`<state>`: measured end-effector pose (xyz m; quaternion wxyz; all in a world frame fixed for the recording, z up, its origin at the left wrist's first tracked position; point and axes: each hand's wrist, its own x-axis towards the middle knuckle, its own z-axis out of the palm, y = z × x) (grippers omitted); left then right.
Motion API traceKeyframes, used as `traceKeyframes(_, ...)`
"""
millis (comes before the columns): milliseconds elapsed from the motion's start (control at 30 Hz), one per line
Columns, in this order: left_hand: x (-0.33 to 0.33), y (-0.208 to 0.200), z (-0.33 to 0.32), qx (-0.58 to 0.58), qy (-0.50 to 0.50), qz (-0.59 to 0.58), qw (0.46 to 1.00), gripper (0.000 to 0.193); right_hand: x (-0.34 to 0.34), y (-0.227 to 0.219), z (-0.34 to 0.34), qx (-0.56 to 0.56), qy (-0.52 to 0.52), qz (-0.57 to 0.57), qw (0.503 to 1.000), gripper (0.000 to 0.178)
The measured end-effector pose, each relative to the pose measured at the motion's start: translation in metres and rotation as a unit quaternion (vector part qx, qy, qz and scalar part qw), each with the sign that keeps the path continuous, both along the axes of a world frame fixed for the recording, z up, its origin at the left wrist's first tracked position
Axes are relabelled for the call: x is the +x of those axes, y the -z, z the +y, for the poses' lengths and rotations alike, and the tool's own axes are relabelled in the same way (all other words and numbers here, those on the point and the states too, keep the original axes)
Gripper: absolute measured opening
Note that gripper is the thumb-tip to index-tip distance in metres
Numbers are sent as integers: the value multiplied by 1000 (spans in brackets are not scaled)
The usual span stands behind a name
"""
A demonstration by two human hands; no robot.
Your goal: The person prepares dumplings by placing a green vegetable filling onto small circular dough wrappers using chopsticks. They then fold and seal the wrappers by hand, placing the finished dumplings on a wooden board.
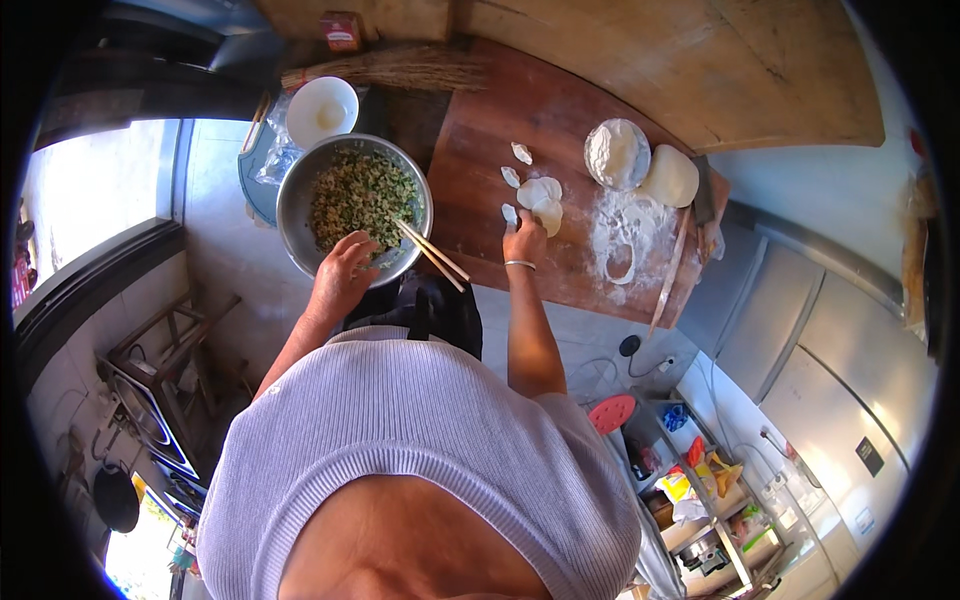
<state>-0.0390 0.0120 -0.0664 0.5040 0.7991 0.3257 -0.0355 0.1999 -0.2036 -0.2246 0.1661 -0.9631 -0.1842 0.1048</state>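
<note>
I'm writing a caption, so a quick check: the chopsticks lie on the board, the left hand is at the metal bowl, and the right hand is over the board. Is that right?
Not quite: the chopsticks lean across the rim of the metal bowl, not on the board, as the head view shows.

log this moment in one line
left hand: at metal bowl | right hand: at dough wrappers | chopsticks: tips in filling
</note>
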Motion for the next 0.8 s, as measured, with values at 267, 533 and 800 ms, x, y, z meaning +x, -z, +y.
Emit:
traceKeyframes(267,-2,-5,0,3,-9,0,1000,40,11,13,24,199,-17,4,980,34)
traceKeyframes(533,-6,-5,4,-3,5,21,1000,39,55,3,-21,-19,-31,-151,988,33)
traceKeyframes(800,-6,-5,6,-10,22,41,999,38,49,3,-42,5,-76,-96,992,23)
